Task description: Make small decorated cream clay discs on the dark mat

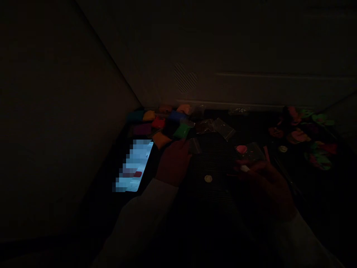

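The scene is very dark. My left hand [174,162] reaches forward among the small colored packets, its fingertips close to a green packet [182,130] and a small clear bag [194,145]. Its fingers are too dim to show whether they grip anything. Over on the right, my right hand [269,186] is closed, with a small white lump [245,168] at its fingertips. Just beyond that hand lie a pink piece [241,149] and a clear zip bag [255,150]. Between the hands, a pale round disc [208,178] rests on the dark ridged surface.
A lit phone [139,167] lies left of my left hand. Orange [161,140], red [158,123], blue [177,116] and purple [142,129] packets sit behind it. Pink-and-green shaped pieces [299,136] cluster at the back right. A wall [251,89] rises behind.
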`<state>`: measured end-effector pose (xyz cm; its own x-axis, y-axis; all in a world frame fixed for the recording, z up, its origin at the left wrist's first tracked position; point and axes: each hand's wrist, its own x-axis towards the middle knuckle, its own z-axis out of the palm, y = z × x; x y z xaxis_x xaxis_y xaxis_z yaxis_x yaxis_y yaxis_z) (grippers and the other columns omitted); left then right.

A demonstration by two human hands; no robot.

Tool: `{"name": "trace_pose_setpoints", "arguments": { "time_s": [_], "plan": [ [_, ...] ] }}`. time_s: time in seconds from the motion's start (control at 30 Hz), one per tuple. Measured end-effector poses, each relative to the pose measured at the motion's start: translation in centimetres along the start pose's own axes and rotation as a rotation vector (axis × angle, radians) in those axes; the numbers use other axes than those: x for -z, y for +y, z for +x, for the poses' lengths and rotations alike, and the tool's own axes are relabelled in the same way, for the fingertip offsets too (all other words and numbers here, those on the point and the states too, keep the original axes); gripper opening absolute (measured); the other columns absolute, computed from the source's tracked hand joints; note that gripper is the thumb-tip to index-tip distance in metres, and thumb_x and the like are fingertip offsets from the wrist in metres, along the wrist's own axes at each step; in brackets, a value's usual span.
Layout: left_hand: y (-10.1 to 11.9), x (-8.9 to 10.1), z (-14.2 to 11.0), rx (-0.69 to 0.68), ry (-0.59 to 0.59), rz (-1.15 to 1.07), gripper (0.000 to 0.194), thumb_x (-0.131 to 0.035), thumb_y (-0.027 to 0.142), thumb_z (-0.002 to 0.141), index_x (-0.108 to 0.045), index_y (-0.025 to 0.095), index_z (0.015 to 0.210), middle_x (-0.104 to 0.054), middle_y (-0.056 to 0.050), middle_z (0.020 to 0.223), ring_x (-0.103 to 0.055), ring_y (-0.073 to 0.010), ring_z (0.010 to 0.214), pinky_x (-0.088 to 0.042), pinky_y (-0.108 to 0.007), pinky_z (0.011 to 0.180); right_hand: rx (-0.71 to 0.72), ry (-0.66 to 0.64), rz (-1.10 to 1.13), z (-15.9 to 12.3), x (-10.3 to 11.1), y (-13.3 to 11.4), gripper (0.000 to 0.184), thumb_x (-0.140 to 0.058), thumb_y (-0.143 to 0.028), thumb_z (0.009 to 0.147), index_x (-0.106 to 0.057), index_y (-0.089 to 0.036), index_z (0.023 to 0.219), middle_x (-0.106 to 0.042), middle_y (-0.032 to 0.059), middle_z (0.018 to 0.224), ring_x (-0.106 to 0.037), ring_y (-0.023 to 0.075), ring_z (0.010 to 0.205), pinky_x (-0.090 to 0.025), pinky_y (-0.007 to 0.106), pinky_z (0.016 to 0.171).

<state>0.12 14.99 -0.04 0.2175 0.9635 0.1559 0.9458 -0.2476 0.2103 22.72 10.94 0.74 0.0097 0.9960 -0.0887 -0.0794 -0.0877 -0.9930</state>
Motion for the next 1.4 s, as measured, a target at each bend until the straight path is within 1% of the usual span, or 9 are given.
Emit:
{"name": "trace_pose_setpoints", "arguments": {
  "time_s": [0.13, 0.37, 0.53, 0.7, 0.8, 0.93, 1.07, 1.23, 1.4],
  "plan": [
    [0.0, -0.6, 0.4, -0.026, -0.047, -0.007, 0.022, -0.046, 0.011, 0.080, -0.060, 0.009, 0.096, -0.063, -0.013, 0.102, -0.054, -0.0241, 0.098, -0.041, -0.038, 0.088, -0.038, 0.022, 0.102, -0.1, -0.2, -0.1, 0.008, -0.062, -0.020, 0.073, -0.055, -0.021, 0.069, -0.067, -0.0010, 0.075, -0.064, 0.0116, 0.065, -0.052, 0.024, 0.059],
    [0.6, 2.0, -0.1, 0.129, 0.035, -0.185, 0.022, -0.045, 0.025, 0.084, -0.064, 0.016, 0.088, -0.068, -0.006, 0.089, -0.061, -0.0185, 0.083, -0.047, -0.030, 0.074, -0.034, 0.047, 0.248, 0.2, -0.4, -0.1, 0.010, -0.065, -0.018, 0.070, -0.057, -0.020, 0.064, -0.066, 0.0010, 0.097, -0.064, 0.0141, 0.082, -0.054, 0.025, 0.068],
    [1.8, 5.3, -1.4, 0.557, -0.044, -1.190, 0.015, -0.069, 0.030, 0.064, -0.059, 0.018, 0.064, -0.068, 0.001, 0.067, -0.063, -0.0151, 0.065, -0.045, -0.023, 0.054, 0.050, 0.045, 0.195, -0.4, -0.1, -0.4, 0.011, -0.065, -0.016, 0.071, -0.057, -0.020, 0.064, -0.066, -0.0003, 0.093, -0.064, 0.0107, 0.075, -0.053, 0.021, 0.064],
    [2.8, 6.4, -2.6, 0.619, -0.146, -1.900, 0.020, -0.073, 0.018, 0.054, -0.055, 0.018, 0.062, -0.067, 0.001, 0.063, -0.062, -0.0149, 0.061, -0.048, -0.027, 0.060, 0.196, -0.018, 0.111, -1.7, -0.5, -1.8, 0.012, -0.065, -0.014, 0.070, -0.056, -0.022, 0.071, -0.062, -0.0023, 0.081, -0.059, 0.0067, 0.066, -0.048, 0.016, 0.057],
    [3.4, 6.4, -3.2, 0.602, -0.168, -1.946, 0.014, -0.070, 0.021, 0.060, -0.060, 0.018, 0.069, -0.065, 0.001, 0.061, -0.061, -0.0140, 0.059, -0.048, -0.026, 0.057, 0.234, -0.052, 0.044, -2.3, -0.7, -2.7, 0.018, -0.063, -0.013, 0.072, -0.058, -0.026, 0.084, -0.056, -0.0033, 0.080, -0.055, 0.0046, 0.059, -0.045, 0.016, 0.053],
    [4.2, 6.4, -4.2, 0.571, -0.175, -1.945, 0.008, -0.067, 0.019, 0.064, -0.059, 0.016, 0.064, -0.065, 0.000, 0.059, -0.060, -0.0126, 0.057, -0.047, -0.024, 0.055, 0.256, -0.181, -0.056, -3.0, -1.2, -3.8, 0.009, -0.061, -0.014, 0.074, -0.062, -0.023, 0.076, -0.054, -0.0007, 0.088, -0.056, 0.0070, 0.075, -0.045, 0.018, 0.068],
    [4.8, 6.3, -5.4, 0.496, -0.198, -1.959, 0.009, -0.068, 0.018, 0.063, -0.059, 0.016, 0.062, -0.064, 0.001, 0.063, -0.062, -0.0133, 0.061, -0.048, -0.024, 0.058, 0.093, -0.296, 0.123, -3.6, -2.2, -4.4, 0.006, -0.063, -0.024, 0.075, -0.058, -0.021, 0.072, -0.057, -0.0016, 0.079, -0.049, 0.0056, 0.062, -0.039, 0.018, 0.058],
    [5.5, 6.9, -6.8, 0.389, -0.219, -1.918, 0.012, -0.072, 0.016, 0.057, -0.061, 0.015, 0.062, -0.065, 0.002, 0.061, -0.059, -0.0105, 0.056, -0.045, -0.021, 0.053, -0.166, -0.436, 0.238, -4.1, -3.4, -5.2, 0.015, -0.055, -0.034, 0.080, -0.058, -0.021, 0.087, -0.040, -0.0053, 0.057, -0.036, 0.0056, 0.049, -0.027, 0.020, 0.047],
    [6.1, 7.4, -7.4, 0.421, -0.260, -1.824, 0.014, -0.071, 0.014, 0.059, -0.057, 0.014, 0.058, -0.062, 0.002, 0.055, -0.054, -0.0081, 0.050, -0.040, -0.018, 0.048, 0.020, -0.417, -0.167, -4.5, -3.7, -6.5, 0.016, -0.061, -0.034, 0.075, -0.063, -0.022, 0.085, -0.038, -0.0049, 0.059, -0.035, 0.0068, 0.055, -0.028, 0.022, 0.052]
  ]
}}
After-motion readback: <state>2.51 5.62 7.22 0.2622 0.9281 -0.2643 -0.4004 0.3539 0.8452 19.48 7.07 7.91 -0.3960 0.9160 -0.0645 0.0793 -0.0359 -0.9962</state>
